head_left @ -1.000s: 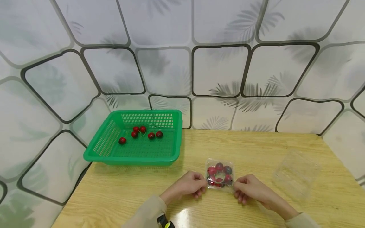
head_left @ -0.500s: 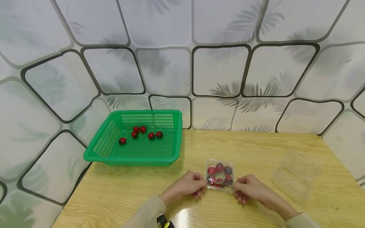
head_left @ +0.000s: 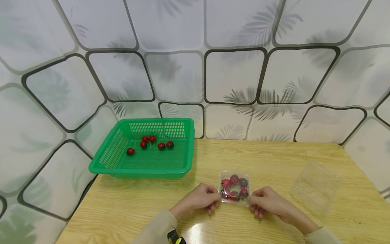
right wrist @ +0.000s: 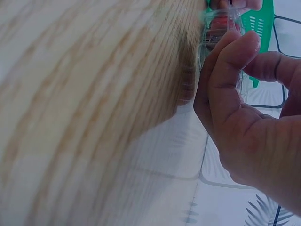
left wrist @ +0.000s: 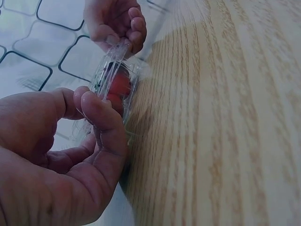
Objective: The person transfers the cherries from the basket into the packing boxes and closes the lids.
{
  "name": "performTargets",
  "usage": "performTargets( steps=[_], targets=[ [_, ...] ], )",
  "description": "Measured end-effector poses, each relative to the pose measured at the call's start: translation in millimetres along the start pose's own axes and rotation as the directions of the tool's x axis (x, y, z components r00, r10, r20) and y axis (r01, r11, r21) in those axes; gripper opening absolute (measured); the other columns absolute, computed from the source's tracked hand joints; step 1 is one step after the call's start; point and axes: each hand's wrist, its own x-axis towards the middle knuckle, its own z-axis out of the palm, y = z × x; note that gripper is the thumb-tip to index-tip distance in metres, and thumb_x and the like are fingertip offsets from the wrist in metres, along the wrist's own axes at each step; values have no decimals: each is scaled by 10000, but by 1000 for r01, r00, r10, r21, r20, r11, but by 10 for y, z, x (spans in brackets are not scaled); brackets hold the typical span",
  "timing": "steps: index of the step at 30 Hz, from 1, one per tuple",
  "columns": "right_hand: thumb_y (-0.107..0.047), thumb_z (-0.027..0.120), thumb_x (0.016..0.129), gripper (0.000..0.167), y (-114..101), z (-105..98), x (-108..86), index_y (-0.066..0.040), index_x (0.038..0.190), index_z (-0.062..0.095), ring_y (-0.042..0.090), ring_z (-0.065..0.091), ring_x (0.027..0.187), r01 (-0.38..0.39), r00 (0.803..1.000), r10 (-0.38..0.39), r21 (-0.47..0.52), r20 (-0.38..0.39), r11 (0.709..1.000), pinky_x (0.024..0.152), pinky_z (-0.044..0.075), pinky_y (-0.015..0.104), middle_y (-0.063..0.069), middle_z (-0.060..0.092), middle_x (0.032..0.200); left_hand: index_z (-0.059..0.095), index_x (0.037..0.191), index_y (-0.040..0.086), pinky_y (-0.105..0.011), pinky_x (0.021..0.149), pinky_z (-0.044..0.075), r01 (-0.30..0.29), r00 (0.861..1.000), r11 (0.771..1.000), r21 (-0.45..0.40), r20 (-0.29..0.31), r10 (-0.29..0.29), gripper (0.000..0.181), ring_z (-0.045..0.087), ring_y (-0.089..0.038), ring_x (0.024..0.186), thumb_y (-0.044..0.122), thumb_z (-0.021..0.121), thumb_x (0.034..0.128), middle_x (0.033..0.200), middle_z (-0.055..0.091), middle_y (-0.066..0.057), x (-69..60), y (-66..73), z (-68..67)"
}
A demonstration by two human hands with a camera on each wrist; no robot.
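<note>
Item one: a clear plastic box [head_left: 234, 171] of red and dark cherries [head_left: 234, 179], lying on the wooden surface [head_left: 231, 225] directly between my hands, its near left corner pinched by the thumb and finger of my left hand [head_left: 203, 197], its near right corner pinched likewise by my right hand [head_left: 266, 200]. Item two: a green basket [head_left: 140, 172], beyond my left hand and left of the box, holding six loose cherries [head_left: 143, 144]. Item three: a clear plastic piece [head_left: 317, 186], on the surface right of my right hand, apart from it.
</note>
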Motion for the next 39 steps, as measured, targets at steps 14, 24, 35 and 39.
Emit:
performTargets(
  steps=[14, 24, 35, 39],
  targets=[
    [-114, 556, 925, 164, 4, 0, 4, -5, 852, 654, 85, 610, 605, -13, 1000, 12, -25, -22, 1000, 555, 529, 185, 12, 645, 738, 631, 775, 66, -161, 464, 458, 1, 1000, 1000, 6, 8, -1, 109, 519, -74, 517, 78, 581, 871, 666, 595, 1, -13, 27, -11],
    [-137, 565, 957, 207, 0, 7, -43, 14, 871, 677, 121, 635, 593, -38, 997, 29, -118, -76, 992, 554, 555, 247, 41, 655, 728, 656, 776, 52, -169, 451, 467, -8, 1000, 999, 45, -9, 8, 112, 536, -82, 495, 85, 610, 873, 640, 615, -6, -28, 63, -30],
    [-135, 656, 891, 101, -69, 8, -104, -64, 869, 724, 122, 613, 563, -4, 966, -103, -418, -235, 908, 521, 503, 250, 9, 661, 664, 685, 823, 44, -194, 480, 474, -57, 998, 981, 187, -6, 59, 142, 551, -98, 499, 131, 621, 915, 603, 604, -7, -87, 115, -51],
    [-169, 683, 918, 92, -111, 39, -87, -88, 902, 723, 68, 564, 614, 32, 922, -233, -540, -309, 841, 557, 470, 221, -33, 655, 720, 697, 849, 95, -214, 503, 457, -81, 996, 959, 270, -11, 87, 132, 551, -101, 498, 178, 634, 929, 624, 625, -3, -107, 106, -55]
  ],
)
